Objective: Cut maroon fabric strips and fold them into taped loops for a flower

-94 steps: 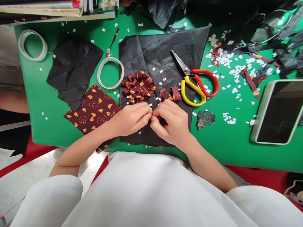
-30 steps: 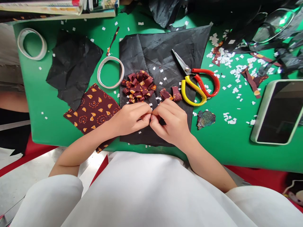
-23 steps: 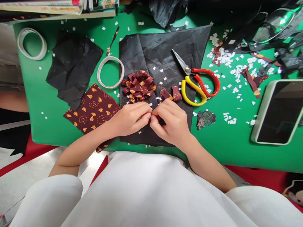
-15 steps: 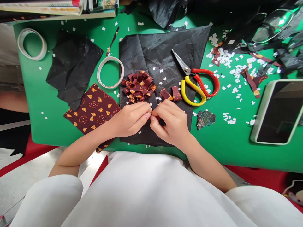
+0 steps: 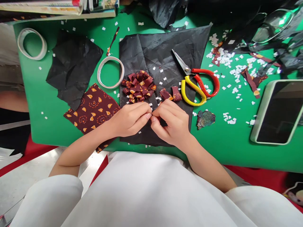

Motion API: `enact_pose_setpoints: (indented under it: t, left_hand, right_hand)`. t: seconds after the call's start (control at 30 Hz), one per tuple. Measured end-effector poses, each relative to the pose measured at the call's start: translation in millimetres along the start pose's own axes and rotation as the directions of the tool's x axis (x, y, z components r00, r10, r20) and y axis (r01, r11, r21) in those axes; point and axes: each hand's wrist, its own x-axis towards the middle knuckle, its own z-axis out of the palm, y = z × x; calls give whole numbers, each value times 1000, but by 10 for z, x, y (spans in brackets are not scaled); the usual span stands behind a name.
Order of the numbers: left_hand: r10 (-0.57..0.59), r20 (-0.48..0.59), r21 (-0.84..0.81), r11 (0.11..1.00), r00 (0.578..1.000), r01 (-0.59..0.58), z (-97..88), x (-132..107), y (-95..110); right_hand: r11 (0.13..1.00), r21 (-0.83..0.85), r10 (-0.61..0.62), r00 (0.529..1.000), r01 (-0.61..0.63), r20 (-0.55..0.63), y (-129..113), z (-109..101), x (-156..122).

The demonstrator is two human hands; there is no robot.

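My left hand (image 5: 132, 119) and my right hand (image 5: 170, 122) meet fingertip to fingertip over a black sheet (image 5: 175, 41). Both are closed in a pinch; whatever lies between the fingers is too small or hidden to name. Just beyond my left hand sits a heap of folded maroon fabric pieces (image 5: 138, 86) with orange print. Two more folded maroon pieces (image 5: 176, 94) lie past my right knuckles. Scissors (image 5: 187, 70) with one red and one yellow handle rest at the sheet's right side, blades parted. Under my left forearm is a maroon patterned cloth (image 5: 94, 107).
Tape rolls (image 5: 110, 72) and a black scrap (image 5: 73, 63) lie left on the green table (image 5: 236, 148). White paper bits (image 5: 224, 58) are scattered around. A phone (image 5: 276, 113), a glittery scrap (image 5: 205, 119) and glasses (image 5: 272, 28) are at right. Books (image 5: 47, 9) stand at back left.
My right hand has shifted very slightly to the right, with the fingertips of both hands still close together. Everything on the table stays where it was.
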Motion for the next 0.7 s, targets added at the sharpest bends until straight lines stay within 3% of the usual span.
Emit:
enact_pose_setpoints:
  t: [0.47,0.7]
  left_hand:
    - [70,26,20,997,997,-71,-29,16,-24]
    - [52,25,31,998,998,-53,-29,13,-31]
  right_hand:
    - [999,51,10,1000,-11,9,-6,-30,10]
    - [998,55,13,1000,-15,21,-1,-34,6]
